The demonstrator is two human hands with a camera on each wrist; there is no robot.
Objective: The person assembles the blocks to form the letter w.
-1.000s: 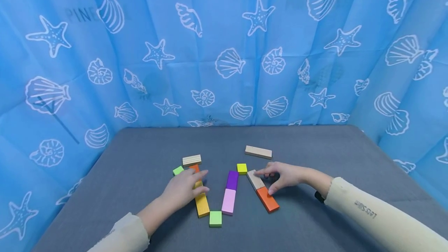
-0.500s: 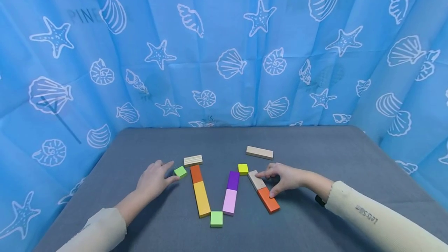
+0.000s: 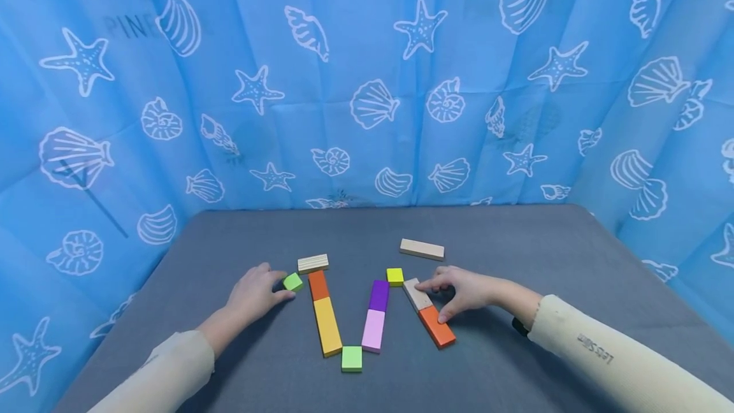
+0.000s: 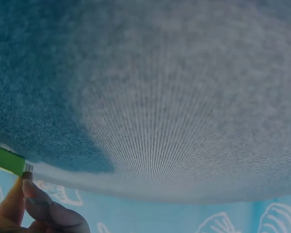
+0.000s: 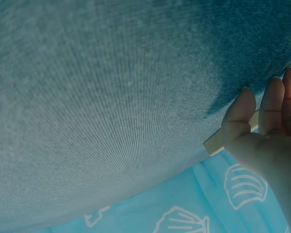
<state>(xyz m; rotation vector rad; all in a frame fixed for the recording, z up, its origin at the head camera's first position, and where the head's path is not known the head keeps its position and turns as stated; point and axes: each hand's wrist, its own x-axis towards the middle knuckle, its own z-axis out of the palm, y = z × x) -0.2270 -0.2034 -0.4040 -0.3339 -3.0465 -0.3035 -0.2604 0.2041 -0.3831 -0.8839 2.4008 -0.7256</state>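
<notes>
My left hand (image 3: 255, 294) pinches a small green block (image 3: 293, 282) between thumb and index finger at the left of the blocks. To its right, an orange-red block (image 3: 318, 285) and a yellow block (image 3: 327, 326) lie end to end in a slanted line. My right hand (image 3: 467, 289) has its index fingertip on a plain wooden block (image 3: 417, 294) and its thumb on an orange block (image 3: 438, 326); these two lie end to end. A yellow cube (image 3: 395, 276) sits between the wooden block and a purple block (image 3: 378, 296). Below the purple one is a pink block (image 3: 373, 330).
A second green block (image 3: 352, 359) lies at the bottom between the yellow and pink blocks. Farther back are a striped wooden block (image 3: 313, 263) and a plain wooden plank (image 3: 422, 248). A blue shell-print curtain (image 3: 367, 69) hangs behind the grey table (image 3: 516, 241).
My left hand has moved left from above the orange-red and yellow blocks to the small green block and closed its fingertips on it. The right hand has stayed in place.
</notes>
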